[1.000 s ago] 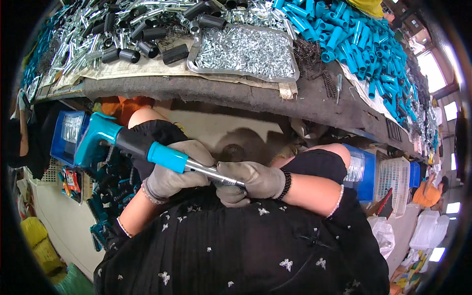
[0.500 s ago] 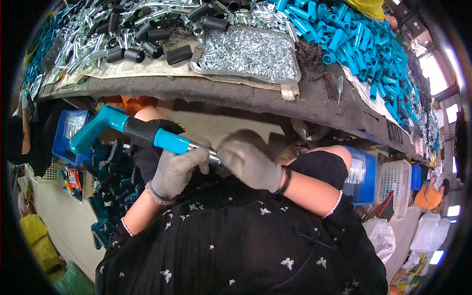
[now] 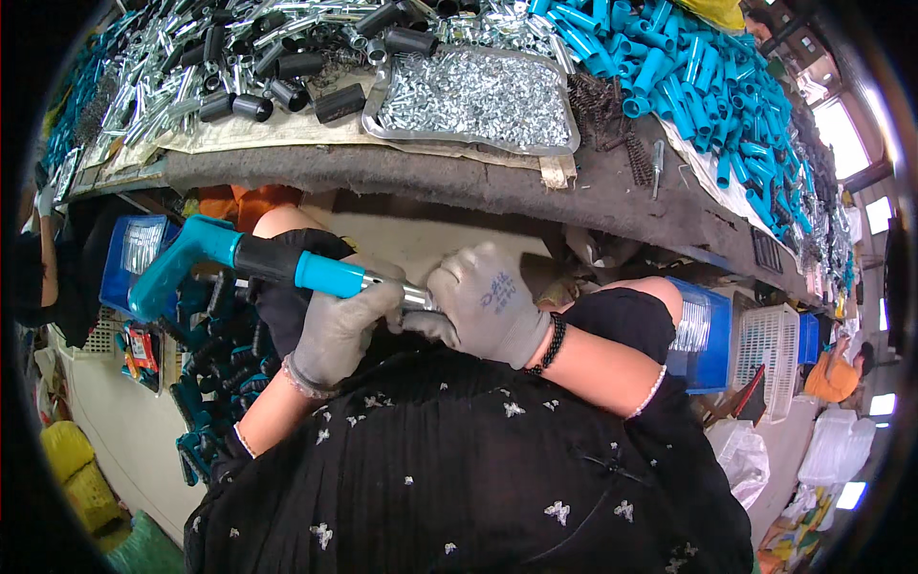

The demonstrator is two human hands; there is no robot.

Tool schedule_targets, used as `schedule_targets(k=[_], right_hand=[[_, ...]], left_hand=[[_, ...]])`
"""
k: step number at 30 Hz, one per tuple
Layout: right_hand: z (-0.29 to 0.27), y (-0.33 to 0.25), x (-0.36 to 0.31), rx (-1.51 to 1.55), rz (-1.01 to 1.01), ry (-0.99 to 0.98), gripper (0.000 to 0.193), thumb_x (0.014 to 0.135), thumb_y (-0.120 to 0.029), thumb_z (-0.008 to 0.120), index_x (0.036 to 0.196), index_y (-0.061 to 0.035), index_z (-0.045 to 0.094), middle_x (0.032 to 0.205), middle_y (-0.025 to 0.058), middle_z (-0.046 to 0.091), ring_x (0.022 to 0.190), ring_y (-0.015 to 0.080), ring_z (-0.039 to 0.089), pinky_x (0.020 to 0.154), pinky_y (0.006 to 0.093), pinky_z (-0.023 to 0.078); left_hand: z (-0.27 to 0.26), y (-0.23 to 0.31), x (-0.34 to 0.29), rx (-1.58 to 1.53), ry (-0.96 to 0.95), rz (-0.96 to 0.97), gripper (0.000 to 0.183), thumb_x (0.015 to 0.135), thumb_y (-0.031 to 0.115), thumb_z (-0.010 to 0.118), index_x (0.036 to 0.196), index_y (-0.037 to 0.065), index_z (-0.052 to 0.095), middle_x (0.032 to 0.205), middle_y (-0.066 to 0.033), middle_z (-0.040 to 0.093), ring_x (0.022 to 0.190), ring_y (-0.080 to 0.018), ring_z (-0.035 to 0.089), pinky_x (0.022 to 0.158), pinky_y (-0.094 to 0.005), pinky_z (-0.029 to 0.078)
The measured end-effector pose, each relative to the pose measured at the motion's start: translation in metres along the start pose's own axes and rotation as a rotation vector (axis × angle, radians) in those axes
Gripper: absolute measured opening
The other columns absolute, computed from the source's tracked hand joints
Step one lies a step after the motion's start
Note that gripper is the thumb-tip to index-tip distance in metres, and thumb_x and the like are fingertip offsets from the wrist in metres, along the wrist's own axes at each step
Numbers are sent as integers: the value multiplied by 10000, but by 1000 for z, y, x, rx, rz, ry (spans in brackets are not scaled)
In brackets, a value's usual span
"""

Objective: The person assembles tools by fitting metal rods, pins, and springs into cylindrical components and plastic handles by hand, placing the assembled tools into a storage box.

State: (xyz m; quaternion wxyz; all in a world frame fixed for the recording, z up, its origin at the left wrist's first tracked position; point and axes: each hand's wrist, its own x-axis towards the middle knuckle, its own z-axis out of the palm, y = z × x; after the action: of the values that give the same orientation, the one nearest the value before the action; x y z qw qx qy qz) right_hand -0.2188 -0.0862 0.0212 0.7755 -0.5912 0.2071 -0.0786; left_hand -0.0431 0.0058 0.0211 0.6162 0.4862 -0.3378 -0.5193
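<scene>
Above the black patterned clothing (image 3: 430, 478), a turquoise-and-black tool (image 3: 330, 275) is being held aslant, its curved handle (image 3: 177, 268) pointing left. Its shaft is gripped by the gloved left hand (image 3: 335, 335), fingers curled beneath; its metal end (image 3: 413, 295) is clamped in the fingers of the gloved right hand (image 3: 490, 304). Beyond, on the desk (image 3: 382, 172), a tray (image 3: 572, 134) is filled with small metal parts (image 3: 469, 96), flanked by black sleeves (image 3: 298, 64) and turquoise tubes (image 3: 698, 77).

The table (image 3: 411, 175) carries heaped silver rods (image 3: 153, 91), black tubes (image 3: 340, 104), a tray (image 3: 478, 142) of small metal pieces (image 3: 473, 98), dark springs (image 3: 595, 110), a screwdriver (image 3: 658, 163) and piled blue tubes (image 3: 696, 72).
</scene>
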Motion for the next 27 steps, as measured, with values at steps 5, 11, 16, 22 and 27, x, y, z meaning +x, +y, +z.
schedule_targets(k=[5,11,16,22,27], right_hand=[[1,7,-5,483,264,-87,599,1007,-586,435,743,-57,528,645,36,498,611,169,524,604,313,445],[-12,1,6,-1159,-529,308,361,921,-390,628,948,-33,578,845,128,633,811,293,631,730,419,477],[-1,9,24,-1467,-302,474,297,777,-280,708,931,-38,632,920,158,649,933,351,628,810,470,473],[-21,19,12,-655,-303,-319,278,788,-270,733,948,-46,695,784,117,671,693,304,618,633,388,469],[-8,-1,30,-1088,-210,361,210,760,-225,719,846,-43,660,823,149,659,743,332,647,628,402,486]], left_hand=[[-12,0,0,158,-168,154,59,784,61,625,795,8,647,654,-51,626,576,-140,577,565,-258,449],[-4,5,0,170,-4,-99,113,905,114,598,970,24,619,740,-47,604,636,-123,569,586,-278,459],[24,-4,-6,79,233,20,135,938,127,645,884,5,662,687,-30,636,614,-93,591,584,-242,451],[-15,5,9,540,-446,404,216,757,80,826,905,19,681,818,-59,679,719,-126,651,633,-269,503],[10,12,8,409,-94,313,116,823,80,759,865,13,674,740,-49,662,694,-98,632,616,-265,487]])
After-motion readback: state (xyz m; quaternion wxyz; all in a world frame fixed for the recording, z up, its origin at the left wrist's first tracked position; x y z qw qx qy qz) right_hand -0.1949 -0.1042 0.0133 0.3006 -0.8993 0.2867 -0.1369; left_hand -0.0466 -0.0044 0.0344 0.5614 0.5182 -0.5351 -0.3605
